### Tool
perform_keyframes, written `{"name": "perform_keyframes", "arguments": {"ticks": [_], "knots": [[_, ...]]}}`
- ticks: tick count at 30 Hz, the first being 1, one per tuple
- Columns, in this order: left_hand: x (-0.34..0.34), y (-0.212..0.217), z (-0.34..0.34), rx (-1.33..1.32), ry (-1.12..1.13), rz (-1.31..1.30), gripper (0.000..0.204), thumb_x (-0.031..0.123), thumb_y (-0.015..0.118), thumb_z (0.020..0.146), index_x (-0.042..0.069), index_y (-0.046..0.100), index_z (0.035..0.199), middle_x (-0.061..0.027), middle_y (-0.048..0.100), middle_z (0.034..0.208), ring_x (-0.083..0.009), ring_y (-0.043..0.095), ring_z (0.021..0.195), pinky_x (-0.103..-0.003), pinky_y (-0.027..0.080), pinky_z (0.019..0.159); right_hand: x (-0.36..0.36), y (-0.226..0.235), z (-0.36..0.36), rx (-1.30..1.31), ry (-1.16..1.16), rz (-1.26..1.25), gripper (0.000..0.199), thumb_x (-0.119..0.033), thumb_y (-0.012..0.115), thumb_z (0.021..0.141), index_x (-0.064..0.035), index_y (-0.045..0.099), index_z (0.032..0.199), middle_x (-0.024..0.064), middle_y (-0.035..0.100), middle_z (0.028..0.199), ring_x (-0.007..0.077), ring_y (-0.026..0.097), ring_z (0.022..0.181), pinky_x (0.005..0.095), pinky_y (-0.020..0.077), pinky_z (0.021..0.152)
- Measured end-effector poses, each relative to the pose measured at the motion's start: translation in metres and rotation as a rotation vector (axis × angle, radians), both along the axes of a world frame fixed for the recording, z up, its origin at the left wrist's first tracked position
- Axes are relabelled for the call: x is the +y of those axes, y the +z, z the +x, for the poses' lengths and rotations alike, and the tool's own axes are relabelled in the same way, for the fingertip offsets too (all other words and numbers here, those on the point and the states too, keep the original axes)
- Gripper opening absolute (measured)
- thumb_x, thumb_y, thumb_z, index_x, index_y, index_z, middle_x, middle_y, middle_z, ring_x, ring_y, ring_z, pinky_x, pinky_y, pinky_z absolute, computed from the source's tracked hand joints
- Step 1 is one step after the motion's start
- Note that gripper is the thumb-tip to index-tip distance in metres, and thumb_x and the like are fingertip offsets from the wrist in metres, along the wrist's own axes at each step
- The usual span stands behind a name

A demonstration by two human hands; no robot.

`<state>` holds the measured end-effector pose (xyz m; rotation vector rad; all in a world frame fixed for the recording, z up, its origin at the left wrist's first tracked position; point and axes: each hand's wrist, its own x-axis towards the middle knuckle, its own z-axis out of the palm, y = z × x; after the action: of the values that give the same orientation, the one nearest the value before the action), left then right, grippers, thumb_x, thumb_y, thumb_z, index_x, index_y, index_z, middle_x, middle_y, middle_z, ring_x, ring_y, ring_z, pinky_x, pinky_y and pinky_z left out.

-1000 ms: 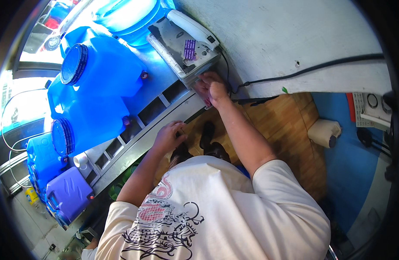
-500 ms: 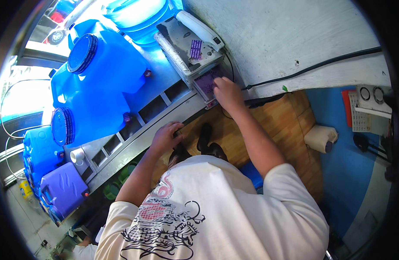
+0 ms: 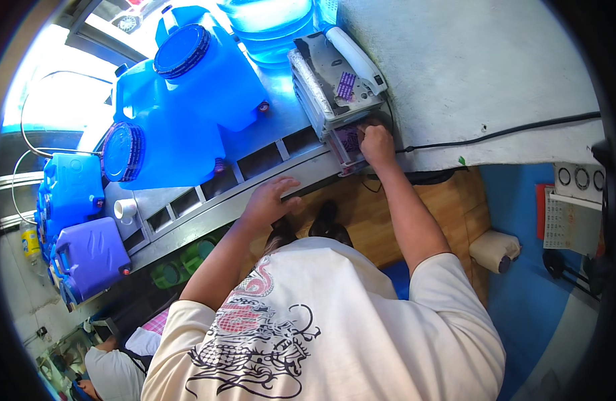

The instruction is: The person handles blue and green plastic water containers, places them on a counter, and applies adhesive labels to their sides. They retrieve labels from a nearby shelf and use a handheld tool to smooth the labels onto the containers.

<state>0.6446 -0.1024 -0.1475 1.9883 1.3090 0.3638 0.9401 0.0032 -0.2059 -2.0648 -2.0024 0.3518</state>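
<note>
My right hand [image 3: 377, 144] reaches to the open drawer [image 3: 346, 159] of a small plastic drawer unit [image 3: 311, 97]. Its fingers are bent in at the drawer's right side; whatever they grip is hidden. Purple printed pieces [image 3: 350, 139] lie inside the drawer. A white handheld appliance [image 3: 355, 59] with a dark cord rests on the unit, beside a purple label [image 3: 346, 85]. Near the metal counter's edge [image 3: 234, 192], my left hand [image 3: 271, 200] hovers with fingers apart, holding nothing.
Large blue water containers [image 3: 167, 144] and a purple one [image 3: 90, 257] stand along the counter at left. A white plastic pipe piece [image 3: 125, 208] sits near them. The white wall [image 3: 468, 73] borders the right. Another person [image 3: 114, 374] is at lower left.
The view has shifted, so the counter appears farther right. My right hand has gone deeper into the drawer. My left hand has lifted off the counter edge and its fingers have spread.
</note>
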Motion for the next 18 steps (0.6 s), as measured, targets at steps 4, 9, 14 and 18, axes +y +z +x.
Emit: {"name": "perform_keyframes", "arguments": {"ticks": [4,9,14,18], "knots": [[0.016,0.015,0.009,-0.045,0.044,-0.026,0.035,0.019,0.073,0.081,0.01,0.063,0.113,-0.0101,0.061,0.122,-0.0263,0.062,0.101,-0.033,0.051,0.083,-0.009,0.015,0.006,0.358,-0.025,0.27,0.018,-0.015,0.062,0.083,-0.0003,0.07,0.088,0.0177,0.065,0.085,0.0354,0.063,0.078,0.0432,0.051,0.073],[0.042,0.022,0.037,-0.201,0.03,0.191,0.033,0.017,0.073,0.082,0.006,0.064,0.112,-0.0089,0.065,0.108,-0.0197,0.063,0.089,-0.029,0.05,0.08,-0.008,0.02,0.017,1.216,-0.252,0.04,0.019,-0.018,0.067,0.087,-0.0032,0.07,0.098,0.005,0.067,0.083,0.0155,0.063,0.069,0.0278,0.0498,0.068],[0.076,0.04,0.082,-0.436,0.185,-0.062,0.03,0.019,0.069,0.086,0.003,0.063,0.111,-0.0078,0.068,0.097,-0.0139,0.063,0.089,-0.029,0.05,0.077,-0.019,0.073,0.012,1.479,-0.433,-0.178,0.02,-0.017,0.067,0.089,-0.0066,0.066,0.106,-0.0015,0.067,0.087,0.0074,0.06,0.069,0.0236,0.0489,0.067],[0.099,0.048,0.113,-0.704,0.22,-0.231,0.023,0.013,0.067,0.089,0.002,0.063,0.108,-0.0028,0.066,0.094,-0.0097,0.06,0.086,-0.026,0.049,0.078,-0.025,0.101,0.005,1.595,-0.391,-0.223,0.022,-0.019,0.067,0.088,-0.0084,0.064,0.107,-0.0012,0.067,0.088,0.0081,0.061,0.075,0.0249,0.0499,0.07]]}}
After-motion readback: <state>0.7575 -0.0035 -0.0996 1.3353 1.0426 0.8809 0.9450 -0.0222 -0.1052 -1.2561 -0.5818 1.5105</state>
